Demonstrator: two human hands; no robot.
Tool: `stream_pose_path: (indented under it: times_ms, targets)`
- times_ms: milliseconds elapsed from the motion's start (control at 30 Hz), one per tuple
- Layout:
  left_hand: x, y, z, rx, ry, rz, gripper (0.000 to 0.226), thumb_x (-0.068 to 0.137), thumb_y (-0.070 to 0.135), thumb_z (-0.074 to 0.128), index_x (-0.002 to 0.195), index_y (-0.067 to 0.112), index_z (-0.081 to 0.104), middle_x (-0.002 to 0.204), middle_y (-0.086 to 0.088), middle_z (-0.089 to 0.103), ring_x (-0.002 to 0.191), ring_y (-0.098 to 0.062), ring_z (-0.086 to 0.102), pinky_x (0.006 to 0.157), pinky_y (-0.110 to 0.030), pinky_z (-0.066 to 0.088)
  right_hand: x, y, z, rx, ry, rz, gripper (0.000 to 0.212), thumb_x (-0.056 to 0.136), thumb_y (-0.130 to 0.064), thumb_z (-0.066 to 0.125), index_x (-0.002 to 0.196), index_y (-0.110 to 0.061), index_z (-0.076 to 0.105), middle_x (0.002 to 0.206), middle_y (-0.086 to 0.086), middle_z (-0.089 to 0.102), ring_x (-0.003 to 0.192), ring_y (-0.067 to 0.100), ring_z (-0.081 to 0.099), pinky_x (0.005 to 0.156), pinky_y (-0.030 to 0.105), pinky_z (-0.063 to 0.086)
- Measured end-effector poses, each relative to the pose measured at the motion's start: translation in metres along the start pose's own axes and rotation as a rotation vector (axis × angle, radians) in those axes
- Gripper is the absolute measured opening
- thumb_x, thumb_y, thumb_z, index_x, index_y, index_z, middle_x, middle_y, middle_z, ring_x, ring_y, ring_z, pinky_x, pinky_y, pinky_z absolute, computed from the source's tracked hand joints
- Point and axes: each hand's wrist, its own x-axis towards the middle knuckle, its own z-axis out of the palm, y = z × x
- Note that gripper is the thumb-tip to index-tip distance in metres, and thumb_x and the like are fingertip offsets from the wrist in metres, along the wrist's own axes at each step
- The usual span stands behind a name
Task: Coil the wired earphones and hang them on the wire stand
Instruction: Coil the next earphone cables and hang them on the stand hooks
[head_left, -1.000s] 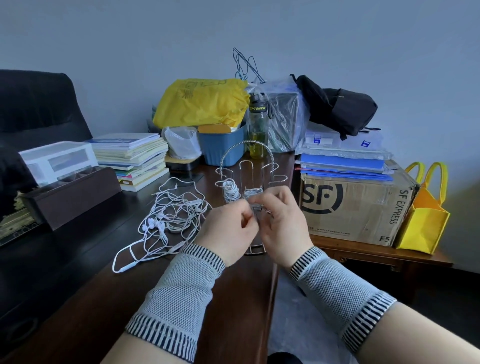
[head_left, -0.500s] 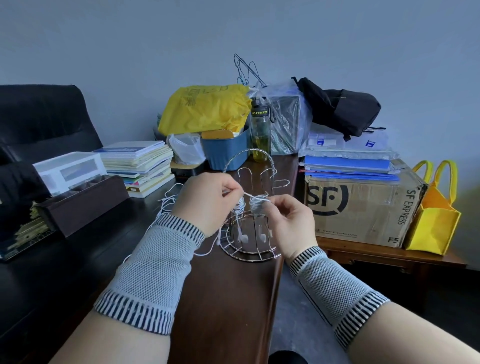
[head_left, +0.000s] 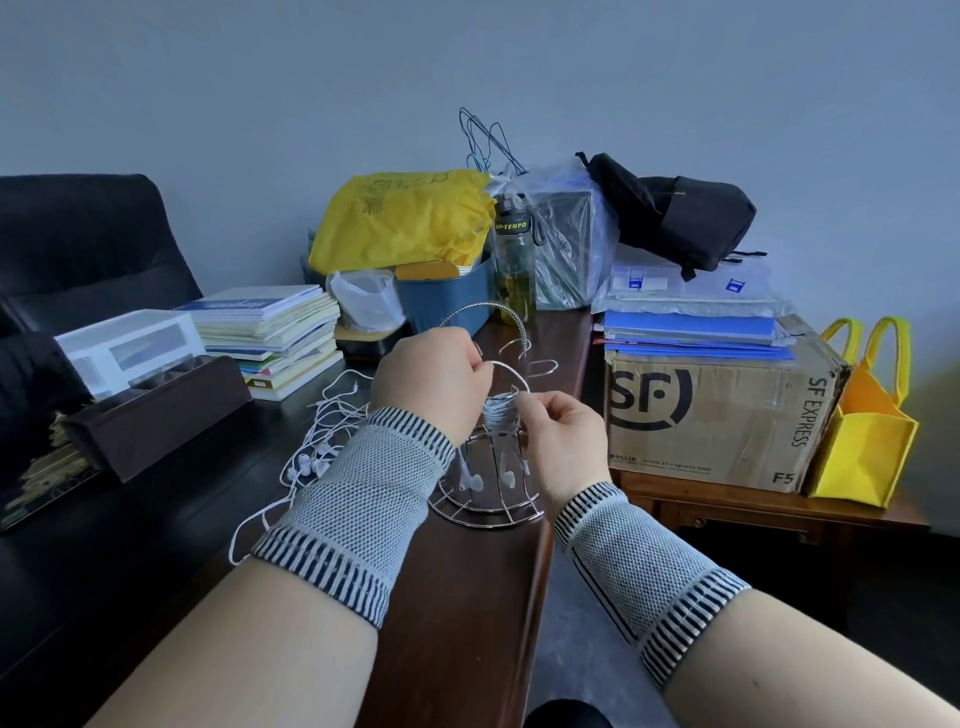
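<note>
Both forearms wear grey knit wrist sleeves (head_left: 358, 514). Left hand (head_left: 431, 379) is curled, thumb and forefinger pinching the white cord (head_left: 511, 370), which arcs from it over to the right hand (head_left: 563, 441). Right hand's fingertips pinch the top of the coil (head_left: 497, 410), a tight white bundle held just in front of the stand (head_left: 488, 499). Earbuds hang below the coil, inside the stand's frame. Half a second ago the cord ran short and nearly straight between the hands; now it bows up in a loop, and the left hand sits higher and closer to the stand's arched handle. A second ago both hands were bunched together low over the stand.

The stand sits on the dark table (head_left: 467, 597) near its right edge. Loose earphones (head_left: 327, 431) lie tangled on the table left of the left wrist, partly hidden by it.

Further back: brown tray (head_left: 156, 410), book stack (head_left: 275, 332), blue bin (head_left: 447, 296), bottle (head_left: 514, 260), yellow bag (head_left: 405, 218). Right of the table, an SF box (head_left: 717, 410) and a yellow tote (head_left: 867, 431).
</note>
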Motion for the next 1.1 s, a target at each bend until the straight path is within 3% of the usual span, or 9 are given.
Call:
stream_pose_path:
  times_ms: [133, 267, 400, 567, 767, 933, 1033, 1100]
  targets:
    - [-0.005, 0.001, 0.004, 0.047, -0.011, -0.024, 0.008, 0.094, 0.033, 0.057, 0.094, 0.026, 0.062, 0.091, 0.001, 0.068, 0.088, -0.024, 0.061, 0.065, -0.03, 0.041, 0.007, -0.003, 0.006, -0.014, 0.062, 0.092, 0.032, 0.088, -0.028, 0.061, 0.069, -0.002, 0.064, 0.055, 0.0, 0.055, 0.052, 0.013, 0.049, 0.059, 0.03, 0.046]
    - [-0.013, -0.007, 0.008, 0.121, -0.061, 0.046, 0.008, 0.094, 0.03, 0.055, 0.089, 0.03, 0.062, 0.087, 0.003, 0.068, 0.086, -0.024, 0.062, 0.067, -0.032, 0.049, 0.012, -0.007, 0.004, -0.106, 0.09, 0.125, 0.037, 0.087, -0.029, 0.061, 0.056, -0.011, 0.052, 0.05, -0.002, 0.049, 0.048, 0.012, 0.045, 0.053, 0.024, 0.04]
    - [-0.02, -0.014, 0.009, 0.239, -0.103, 0.145, 0.016, 0.095, 0.03, 0.051, 0.098, 0.028, 0.067, 0.089, 0.002, 0.069, 0.085, -0.022, 0.062, 0.069, -0.032, 0.051, 0.015, -0.009, 0.005, -0.123, 0.12, 0.16, 0.033, 0.085, -0.031, 0.062, 0.066, -0.004, 0.065, 0.057, 0.001, 0.059, 0.055, 0.014, 0.053, 0.058, 0.027, 0.047]
    - [-0.022, -0.014, 0.01, 0.323, -0.126, 0.131, 0.02, 0.096, 0.027, 0.048, 0.099, 0.026, 0.068, 0.088, 0.001, 0.068, 0.085, -0.023, 0.063, 0.064, -0.031, 0.046, 0.015, -0.01, 0.006, -0.155, 0.131, 0.161, 0.032, 0.084, -0.031, 0.063, 0.059, -0.012, 0.057, 0.054, -0.002, 0.055, 0.054, 0.013, 0.052, 0.057, 0.025, 0.044]
    - [-0.024, -0.015, 0.01, 0.228, -0.124, 0.11, 0.02, 0.095, 0.028, 0.049, 0.099, 0.024, 0.069, 0.092, 0.001, 0.07, 0.091, -0.024, 0.063, 0.073, -0.033, 0.049, 0.013, -0.008, 0.006, -0.141, 0.11, 0.15, 0.034, 0.083, -0.032, 0.065, 0.057, -0.014, 0.055, 0.056, -0.003, 0.056, 0.056, 0.013, 0.053, 0.062, 0.027, 0.048]
    - [-0.03, -0.025, 0.008, -0.041, -0.194, 0.031, 0.017, 0.09, 0.028, 0.057, 0.083, 0.023, 0.072, 0.069, 0.004, 0.069, 0.08, -0.021, 0.065, 0.076, -0.035, 0.055, 0.004, -0.002, 0.004, -0.041, 0.078, 0.092, 0.018, 0.08, -0.025, 0.065, 0.067, -0.013, 0.061, 0.064, 0.0, 0.063, 0.061, 0.017, 0.058, 0.073, 0.042, 0.056]
    - [-0.036, -0.027, 0.009, -0.208, -0.228, -0.037, 0.017, 0.089, 0.026, 0.06, 0.091, 0.024, 0.076, 0.076, 0.004, 0.072, 0.08, -0.018, 0.066, 0.08, -0.034, 0.055, -0.006, 0.003, 0.0, -0.067, 0.03, -0.025, 0.011, 0.082, -0.011, 0.062, 0.073, -0.017, 0.06, 0.071, -0.001, 0.064, 0.061, 0.012, 0.058, 0.07, 0.034, 0.054]
    - [-0.042, -0.028, 0.01, -0.26, -0.238, -0.069, 0.02, 0.09, 0.026, 0.059, 0.102, 0.029, 0.075, 0.086, 0.007, 0.074, 0.077, -0.01, 0.065, 0.078, -0.029, 0.054, -0.012, 0.01, -0.004, -0.182, 0.015, -0.199, 0.024, 0.081, -0.006, 0.062, 0.073, -0.029, 0.056, 0.084, -0.004, 0.062, 0.073, 0.008, 0.06, 0.074, 0.025, 0.051]
